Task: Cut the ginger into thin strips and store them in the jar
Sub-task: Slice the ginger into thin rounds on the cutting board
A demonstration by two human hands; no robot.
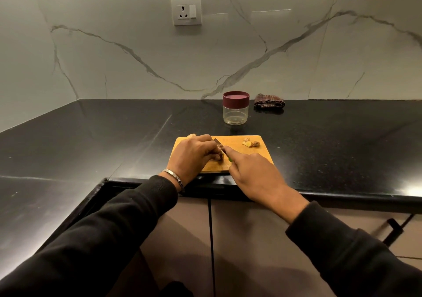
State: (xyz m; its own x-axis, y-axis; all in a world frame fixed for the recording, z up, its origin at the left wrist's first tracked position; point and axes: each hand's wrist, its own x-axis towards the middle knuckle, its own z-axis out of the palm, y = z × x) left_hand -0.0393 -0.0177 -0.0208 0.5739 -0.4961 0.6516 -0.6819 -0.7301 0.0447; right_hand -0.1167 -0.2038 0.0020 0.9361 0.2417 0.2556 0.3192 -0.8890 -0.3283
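A person in black sleeves works at a dark bench [91, 141], where a wooden cutting board [262, 157] sits at the near edge, likely so both arms can reach it without stretching. The left hand [194, 155] is curled over a piece of ginger [219, 157], fingers pinching it against the board, apparently to keep it from rolling under the blade. Just right of it, the right hand [255, 173] grips a knife [218, 143], forefinger extended along the spine, seemingly for control on thin cuts; the handle is mostly hidden, with a speck of green showing. Beyond both hands, well apart from the board, stands the clear jar [236, 111], its maroon lid on and nothing visible inside, so storing appears yet to come. A folded checked cloth [269, 101] lies further right of the jar. A few trimmed ginger scraps [251, 143] rest at the board's far corner, beyond the right hand, likely pushed clear of the cutting.
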